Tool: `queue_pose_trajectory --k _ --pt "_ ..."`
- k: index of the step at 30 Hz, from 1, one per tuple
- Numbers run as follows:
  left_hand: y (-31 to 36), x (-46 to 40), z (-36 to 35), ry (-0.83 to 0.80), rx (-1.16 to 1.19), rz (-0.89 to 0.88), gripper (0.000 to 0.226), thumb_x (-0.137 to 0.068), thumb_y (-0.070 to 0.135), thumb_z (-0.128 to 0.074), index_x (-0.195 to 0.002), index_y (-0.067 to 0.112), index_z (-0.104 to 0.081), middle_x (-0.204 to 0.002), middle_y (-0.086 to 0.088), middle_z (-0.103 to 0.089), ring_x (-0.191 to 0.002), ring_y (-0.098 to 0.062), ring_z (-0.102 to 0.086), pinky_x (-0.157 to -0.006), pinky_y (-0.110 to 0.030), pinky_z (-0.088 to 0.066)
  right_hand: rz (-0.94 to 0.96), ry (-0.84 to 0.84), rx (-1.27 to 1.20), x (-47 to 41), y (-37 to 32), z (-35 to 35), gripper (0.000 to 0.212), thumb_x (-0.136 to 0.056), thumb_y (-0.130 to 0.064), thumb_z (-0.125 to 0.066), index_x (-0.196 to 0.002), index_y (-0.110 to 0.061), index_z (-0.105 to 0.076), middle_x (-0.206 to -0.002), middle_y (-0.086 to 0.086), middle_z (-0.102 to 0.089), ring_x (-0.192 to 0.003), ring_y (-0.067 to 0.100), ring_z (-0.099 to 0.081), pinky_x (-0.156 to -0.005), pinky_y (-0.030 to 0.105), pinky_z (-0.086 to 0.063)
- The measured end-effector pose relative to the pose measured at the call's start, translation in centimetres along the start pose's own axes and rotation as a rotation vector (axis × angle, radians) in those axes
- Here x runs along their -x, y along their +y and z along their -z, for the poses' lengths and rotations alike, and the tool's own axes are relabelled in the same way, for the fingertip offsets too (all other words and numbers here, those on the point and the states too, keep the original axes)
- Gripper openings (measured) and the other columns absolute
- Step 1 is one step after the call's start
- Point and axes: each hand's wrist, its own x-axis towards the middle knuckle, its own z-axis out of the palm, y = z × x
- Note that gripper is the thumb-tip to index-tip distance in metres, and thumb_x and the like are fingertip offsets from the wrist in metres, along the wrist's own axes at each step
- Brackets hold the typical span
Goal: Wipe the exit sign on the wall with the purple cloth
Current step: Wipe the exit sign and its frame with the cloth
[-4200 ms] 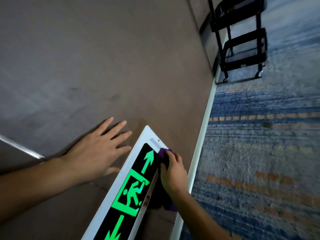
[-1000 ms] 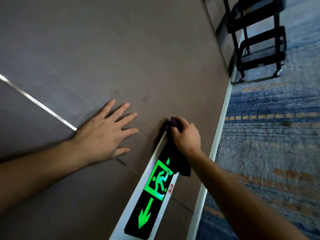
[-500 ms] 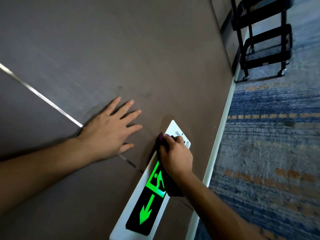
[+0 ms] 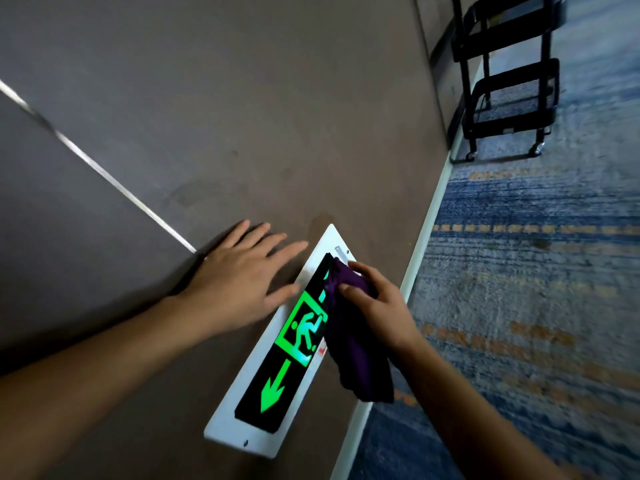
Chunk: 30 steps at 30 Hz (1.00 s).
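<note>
The exit sign (image 4: 277, 382) is a long white-framed black panel low on the brown wall, with a glowing green running figure and a green arrow. My right hand (image 4: 377, 306) grips the purple cloth (image 4: 356, 355) and presses it on the sign's far half, hiding the far arrow. A loose part of the cloth hangs down off the sign's lower edge. My left hand (image 4: 239, 282) lies flat on the wall just above the sign, fingers spread, its fingertips at the white frame.
A white skirting strip (image 4: 426, 230) runs along the foot of the wall. Blue and orange patterned carpet (image 4: 519, 306) covers the floor to the right. A black wheeled mesh cart (image 4: 509, 88) stands against the wall farther along. A thin metal strip (image 4: 104, 174) crosses the wall.
My right hand with the cloth has shifted across the sign's far half toward its lower edge. My left hand has slid closer, its fingertips now at the frame. The view has swung.
</note>
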Motion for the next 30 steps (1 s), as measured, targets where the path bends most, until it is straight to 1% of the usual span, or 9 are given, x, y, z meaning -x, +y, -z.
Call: queue_pose_trajectory --k 4,7,10,13,15,17,20,25,30 --pt "3.7 -0.3 -1.0 -0.004 0.732 0.201 0.093 -0.077 0.088 -0.029 -0.158 0.048 -0.003 -0.154 0.008 -0.052 -0.137 -0.019 -0.054 -0.112 -0.043 -0.045 -0.020 -0.141 -0.047 1.4 -1.8 1.9 0.057 -0.088 -0.015 -0.078 -0.138 -0.030 -0.057 -0.114 0.000 -0.076 -0.099 0.023 -0.076 -0.078 0.031 -0.061" --pt "5.5 -1.1 -1.3 -0.048 1.215 0.293 0.104 -0.065 0.093 -0.044 -0.156 0.052 -0.016 -0.148 0.009 -0.057 -0.130 -0.011 -0.059 -0.114 -0.043 -0.044 0.021 -0.265 -0.040 2.4 -3.4 2.4 0.072 -0.083 -0.017 -0.081 -0.147 -0.027 -0.050 -0.127 0.006 -0.071 -0.111 0.027 -0.072 -0.092 0.040 -0.059" --pt "5.2 -1.9 -0.9 -0.130 1.500 0.280 0.106 -0.056 0.094 -0.061 -0.150 0.051 -0.037 -0.146 0.007 -0.057 -0.129 -0.006 -0.059 -0.115 -0.038 -0.045 0.150 -0.312 0.140 3.0 -4.9 1.7 0.076 -0.084 -0.013 -0.082 -0.150 -0.027 -0.047 -0.133 0.003 -0.067 -0.117 0.021 -0.070 -0.099 0.042 -0.057" --pt "4.9 -2.0 -0.8 -0.234 1.614 0.138 0.080 -0.071 0.075 -0.073 -0.141 0.040 -0.055 -0.134 0.007 -0.068 -0.119 -0.002 -0.066 -0.104 -0.029 -0.054 0.258 -0.331 0.236 3.6 -5.8 1.2 0.062 -0.084 -0.014 -0.080 -0.140 -0.027 -0.058 -0.125 0.000 -0.072 -0.111 0.020 -0.072 -0.096 0.041 -0.058" --pt "5.1 -1.7 -0.9 -0.216 1.672 0.098 0.043 -0.083 0.057 -0.075 -0.120 0.035 -0.070 -0.116 0.004 -0.077 -0.109 -0.007 -0.072 -0.088 -0.021 -0.059 0.301 -0.290 0.317 4.1 -6.3 1.2 0.061 -0.081 -0.018 -0.083 -0.137 -0.030 -0.060 -0.124 -0.005 -0.072 -0.110 0.011 -0.071 -0.094 0.031 -0.056" --pt "5.3 -0.9 -1.0 -0.196 1.691 0.131 0.027 -0.084 0.054 -0.074 -0.103 0.034 -0.076 -0.100 0.005 -0.080 -0.097 -0.009 -0.076 -0.076 -0.017 -0.056 0.326 -0.210 0.484 4.3 -6.6 1.0 0.069 -0.075 -0.029 -0.086 -0.138 -0.033 -0.058 -0.126 -0.011 -0.068 -0.110 0.002 -0.068 -0.093 0.018 -0.051" --pt "5.4 0.7 -2.1 -0.174 1.641 0.162 0.036 -0.084 0.060 -0.070 -0.095 0.027 -0.078 -0.087 -0.004 -0.079 -0.083 -0.016 -0.075 -0.070 -0.022 -0.056 0.406 -0.115 0.762 4.9 -7.1 -0.1 0.071 -0.072 -0.032 -0.088 -0.137 -0.032 -0.058 -0.134 -0.012 -0.058 -0.115 -0.004 -0.059 -0.095 0.010 -0.045" --pt "5.0 3.3 -3.3 -0.068 1.759 0.128 0.023 -0.086 0.054 -0.074 -0.076 0.033 -0.077 -0.066 0.011 -0.070 -0.068 -0.004 -0.067 -0.062 -0.016 -0.049 0.408 -0.161 0.994 5.8 -8.4 -1.6 0.082 -0.067 -0.049 -0.085 -0.142 -0.039 -0.051 -0.143 -0.013 -0.052 -0.121 0.007 -0.060 -0.098 0.032 -0.052" --pt "5.4 4.2 -3.5 0.031 1.850 0.099 0.032 -0.086 0.051 -0.074 -0.088 0.020 -0.077 -0.078 0.003 -0.074 -0.077 -0.011 -0.070 -0.071 -0.024 -0.052 0.181 -0.094 1.088 6.8 -9.9 -1.5 0.109 -0.047 -0.084 -0.070 -0.146 -0.053 -0.034 -0.107 -0.029 -0.063 -0.097 0.001 -0.065 -0.077 0.017 -0.046"
